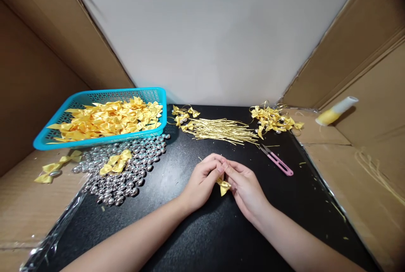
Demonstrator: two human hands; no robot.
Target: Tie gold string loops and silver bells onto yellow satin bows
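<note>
My left hand (pixel 205 181) and my right hand (pixel 242 183) meet over the black table, fingertips pinched together. Between them is a yellow ribbon bow (pixel 224 187); one tail hangs below my fingers, and the rest is hidden. Just beyond my hands lies a bundle of gold ties (pixel 224 130). Off to the right rests a pair of pink-handled thread snips (pixel 278 161). Many silver beads (pixel 126 179) spread to the left of my left hand, with a few loose yellow bows (pixel 115 162) on top of them.
A turquoise basket (pixel 164 111) full of yellow bows stands at the back left. Bows with gold ties attached (pixel 274 118) are piled at the back right, and a smaller group (pixel 183 118) sits left of the ties. A spool (pixel 337 111) stands by the cardboard wall (pixel 373 65).
</note>
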